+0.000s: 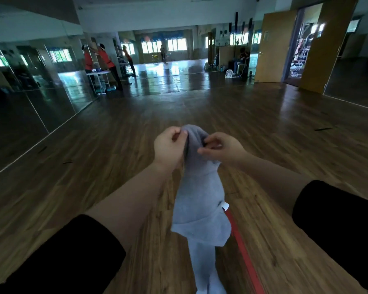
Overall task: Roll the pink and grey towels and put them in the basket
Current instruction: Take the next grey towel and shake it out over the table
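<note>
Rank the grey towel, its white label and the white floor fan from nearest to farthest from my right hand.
1. Grey towel, pinched in the right hand.
2. White label, hanging lower on the towel.
3. White fan, far across the room.

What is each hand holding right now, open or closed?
Left hand: closed, pinching the top of the grey towel.
Right hand: closed, pinching the same towel's top.
</note>
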Tool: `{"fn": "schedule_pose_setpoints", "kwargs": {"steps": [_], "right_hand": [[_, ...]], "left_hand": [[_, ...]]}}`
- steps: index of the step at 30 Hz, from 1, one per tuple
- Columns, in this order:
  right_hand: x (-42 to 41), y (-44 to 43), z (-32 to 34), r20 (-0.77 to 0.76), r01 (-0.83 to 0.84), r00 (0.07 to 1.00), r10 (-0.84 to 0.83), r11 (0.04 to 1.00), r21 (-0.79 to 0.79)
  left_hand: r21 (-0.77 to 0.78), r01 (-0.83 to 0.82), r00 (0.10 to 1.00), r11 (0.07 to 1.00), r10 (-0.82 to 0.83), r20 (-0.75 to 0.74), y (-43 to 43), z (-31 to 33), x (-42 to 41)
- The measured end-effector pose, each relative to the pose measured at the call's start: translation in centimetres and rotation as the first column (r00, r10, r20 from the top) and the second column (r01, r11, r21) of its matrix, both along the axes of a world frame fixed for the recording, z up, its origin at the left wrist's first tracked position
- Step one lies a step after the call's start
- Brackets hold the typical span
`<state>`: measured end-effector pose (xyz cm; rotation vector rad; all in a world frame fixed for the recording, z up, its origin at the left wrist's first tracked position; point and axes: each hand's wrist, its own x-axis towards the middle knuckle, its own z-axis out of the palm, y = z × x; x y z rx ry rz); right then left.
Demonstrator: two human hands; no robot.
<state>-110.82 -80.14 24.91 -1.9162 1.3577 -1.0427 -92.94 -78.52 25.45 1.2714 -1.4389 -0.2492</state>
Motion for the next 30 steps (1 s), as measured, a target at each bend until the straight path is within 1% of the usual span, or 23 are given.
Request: {"fn": "schedule_pose_setpoints", "kwargs": {"steps": [2,4,6,8,10,11,14,17,20,21,23,24,27,28,30], "right_hand": [[0.1,0.6,-0.9,-0.048,-0.056,0.997,0.057,0.998,0.026],[0.7,1.4,-1.2,-0.087,-0.078,0.993,0.08,0.996,0.031],[1.2,1.7,-1.5,-0.081,-0.096,0.992,0.096,0.995,-0.002],[1.7,2.1,-1.3,-0.026,-0.073,0.997,0.071,0.995,-0.064],[1.9,2.3,-1.0,0.038,-0.041,0.998,0.044,0.995,-0.085],[2.0,2.3,-0.9,0.028,-0.033,0.999,0.036,0.995,-0.092],[1.7,2.0,-0.8,-0.071,-0.006,0.997,-0.003,0.991,-0.131],[1.4,1.7,-0.6,-0.058,0.03,0.997,-0.044,0.976,-0.216],[0.8,0.8,0.3,0.03,0.097,0.995,-0.093,0.958,-0.271],[0.6,0.4,0.8,0.054,0.117,0.993,-0.106,0.956,-0.268],[0.4,-0.2,1.3,0.061,0.137,0.99,-0.125,0.949,-0.284],[0.4,-0.4,1.4,0.061,0.146,0.989,-0.134,0.946,-0.288],[0.5,-0.7,1.1,0.093,0.168,0.985,-0.148,0.951,-0.261],[0.6,-0.8,1.1,0.104,0.174,0.983,-0.151,0.95,-0.259],[0.7,-1.0,1.4,0.128,0.184,0.98,-0.155,0.949,-0.256]], "left_hand": [[-0.018,-0.007,0.997,1.0,0.005,-0.074,-0.5,0.9,0.0],[-0.031,-0.022,0.997,0.999,0.019,-0.08,-0.7,1.9,-0.3],[-0.032,-0.036,0.996,0.999,0.033,-0.078,-0.8,2.7,-0.6],[-0.032,-0.046,0.994,0.998,0.042,-0.104,-0.9,3.0,-0.7],[-0.02,-0.043,0.987,0.999,0.039,-0.154,-1.0,3.0,-0.7],[-0.014,-0.039,0.985,0.999,0.036,-0.17,-1.0,3.1,-0.7],[-0.023,-0.024,0.984,0.999,0.02,-0.177,-0.8,3.2,-1.0],[-0.02,-0.016,0.984,1.0,0.012,-0.176,-0.8,3.0,-0.8],[0.051,-0.028,0.995,0.998,0.033,-0.096,-0.6,2.3,-0.2],[0.073,-0.026,0.995,0.997,0.032,-0.089,-0.4,1.8,-0.1],[0.12,0.011,0.994,0.993,0.002,-0.106,0.3,0.6,-0.3],[0.154,0.035,0.996,0.987,-0.021,-0.091,0.7,-0.2,-0.4],[0.272,0.117,0.991,0.955,-0.131,0.034,1.9,-2.6,-0.8],[0.295,0.122,0.985,0.948,-0.153,0.085,2.2,-3.2,-1.0],[0.287,0.086,0.972,0.954,-0.144,0.185,2.3,-4.1,-0.8]]}}
